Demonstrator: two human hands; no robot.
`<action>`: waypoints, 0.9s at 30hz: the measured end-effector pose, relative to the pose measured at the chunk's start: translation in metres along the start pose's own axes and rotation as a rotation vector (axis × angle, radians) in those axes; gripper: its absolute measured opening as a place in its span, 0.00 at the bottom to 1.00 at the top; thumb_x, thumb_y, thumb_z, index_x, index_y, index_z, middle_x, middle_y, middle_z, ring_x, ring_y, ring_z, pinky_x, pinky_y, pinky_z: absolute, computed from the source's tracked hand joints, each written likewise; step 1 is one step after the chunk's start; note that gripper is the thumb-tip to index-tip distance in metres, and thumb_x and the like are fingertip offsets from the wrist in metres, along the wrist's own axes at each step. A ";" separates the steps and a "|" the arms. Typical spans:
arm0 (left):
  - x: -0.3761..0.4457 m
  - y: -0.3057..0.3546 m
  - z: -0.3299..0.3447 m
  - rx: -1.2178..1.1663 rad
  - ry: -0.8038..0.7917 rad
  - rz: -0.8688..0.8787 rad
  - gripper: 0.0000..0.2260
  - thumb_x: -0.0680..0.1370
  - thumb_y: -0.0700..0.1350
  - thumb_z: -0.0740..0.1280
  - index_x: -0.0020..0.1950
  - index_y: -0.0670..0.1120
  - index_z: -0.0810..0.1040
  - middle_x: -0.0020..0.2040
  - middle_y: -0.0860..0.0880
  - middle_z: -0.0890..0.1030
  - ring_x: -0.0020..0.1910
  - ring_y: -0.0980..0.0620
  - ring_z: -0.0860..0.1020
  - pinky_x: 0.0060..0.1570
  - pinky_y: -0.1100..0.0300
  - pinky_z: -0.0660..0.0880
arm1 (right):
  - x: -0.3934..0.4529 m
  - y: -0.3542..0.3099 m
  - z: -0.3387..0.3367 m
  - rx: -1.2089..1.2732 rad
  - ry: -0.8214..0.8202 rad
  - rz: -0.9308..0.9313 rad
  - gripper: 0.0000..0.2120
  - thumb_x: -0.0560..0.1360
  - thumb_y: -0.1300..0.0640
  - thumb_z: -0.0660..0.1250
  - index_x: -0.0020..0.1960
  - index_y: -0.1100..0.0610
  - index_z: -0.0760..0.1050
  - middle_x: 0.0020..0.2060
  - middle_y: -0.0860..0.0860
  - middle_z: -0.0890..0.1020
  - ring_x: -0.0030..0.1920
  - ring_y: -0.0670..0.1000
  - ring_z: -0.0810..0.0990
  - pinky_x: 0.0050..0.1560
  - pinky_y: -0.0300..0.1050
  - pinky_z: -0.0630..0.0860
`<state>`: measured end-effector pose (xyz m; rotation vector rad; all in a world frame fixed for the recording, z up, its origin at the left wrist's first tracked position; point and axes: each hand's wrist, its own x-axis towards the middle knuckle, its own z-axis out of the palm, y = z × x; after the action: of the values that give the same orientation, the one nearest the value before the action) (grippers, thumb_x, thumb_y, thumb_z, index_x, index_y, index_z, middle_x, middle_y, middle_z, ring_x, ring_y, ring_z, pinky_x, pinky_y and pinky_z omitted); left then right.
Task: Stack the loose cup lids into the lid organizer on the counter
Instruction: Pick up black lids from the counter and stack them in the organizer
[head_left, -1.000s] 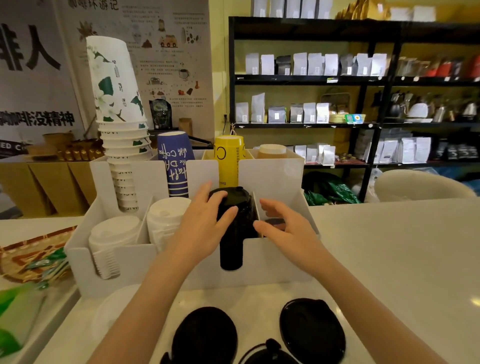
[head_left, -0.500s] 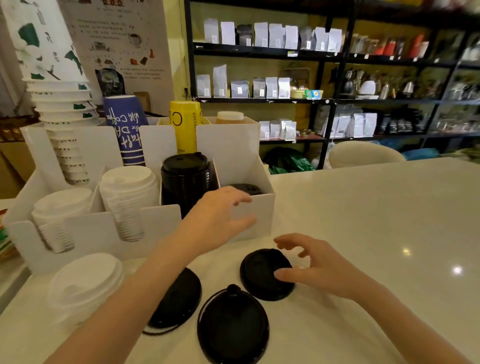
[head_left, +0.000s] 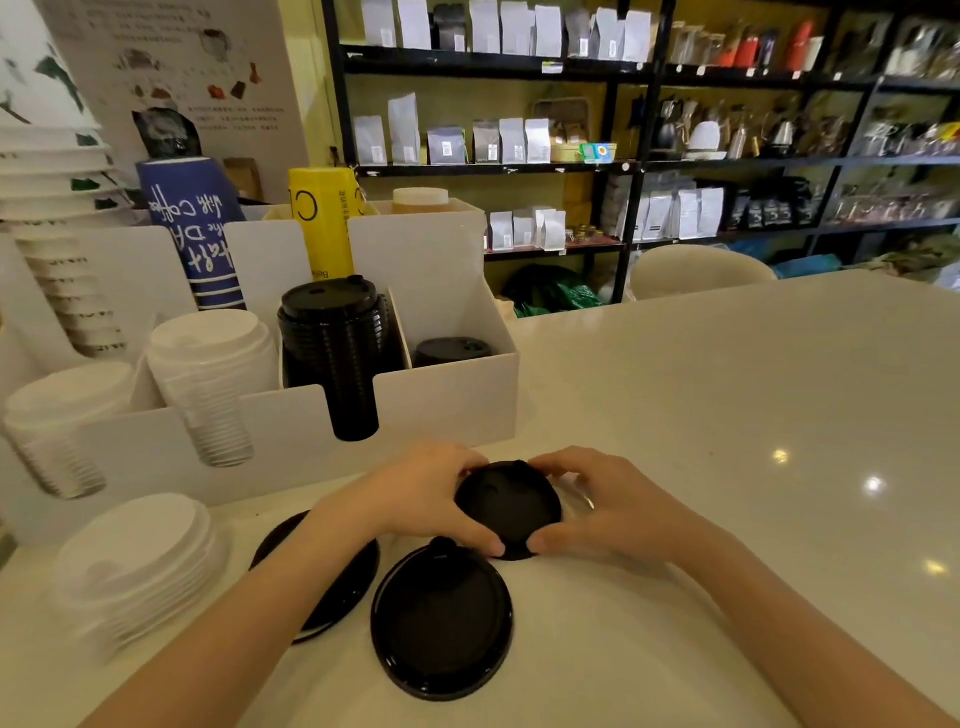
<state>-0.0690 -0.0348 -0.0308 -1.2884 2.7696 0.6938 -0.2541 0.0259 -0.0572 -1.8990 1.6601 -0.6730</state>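
A small black lid lies on the white counter, gripped from both sides by my left hand and my right hand. Nearer me lies a larger black lid, and another black lid is partly hidden under my left forearm. The white lid organizer stands behind them. Its slots hold a tall stack of black lids, a low black stack and two stacks of white lids.
A loose pile of white lids sits at the left on the counter. Paper cup stacks stand behind the organizer. Shelves with bags line the back wall, and a chair back shows beyond the counter.
Both hands left the black stack in the organizer and came down to the counter. They now close around the small black lid. The view tilted down and right.
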 end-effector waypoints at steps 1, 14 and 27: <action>0.000 0.000 -0.001 -0.003 0.007 0.005 0.32 0.64 0.56 0.73 0.64 0.49 0.68 0.63 0.49 0.74 0.59 0.51 0.71 0.55 0.59 0.69 | 0.000 0.001 0.000 0.006 0.005 0.001 0.31 0.61 0.46 0.75 0.62 0.45 0.69 0.55 0.41 0.74 0.58 0.43 0.71 0.55 0.37 0.67; -0.029 0.001 -0.055 -0.308 0.322 0.147 0.37 0.61 0.51 0.75 0.67 0.54 0.64 0.61 0.54 0.73 0.61 0.57 0.71 0.57 0.66 0.70 | 0.010 -0.053 -0.040 0.144 0.163 -0.194 0.31 0.59 0.44 0.74 0.60 0.45 0.71 0.56 0.44 0.77 0.55 0.45 0.76 0.53 0.41 0.76; -0.043 -0.023 -0.092 -0.728 0.993 0.163 0.30 0.62 0.49 0.72 0.63 0.45 0.71 0.60 0.47 0.78 0.60 0.53 0.75 0.64 0.55 0.70 | 0.080 -0.122 -0.045 0.340 0.373 -0.396 0.31 0.60 0.44 0.73 0.62 0.49 0.71 0.56 0.48 0.79 0.55 0.49 0.78 0.57 0.52 0.77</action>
<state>-0.0076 -0.0526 0.0518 -1.9554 3.5620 1.5284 -0.1853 -0.0431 0.0601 -1.9408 1.2606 -1.4448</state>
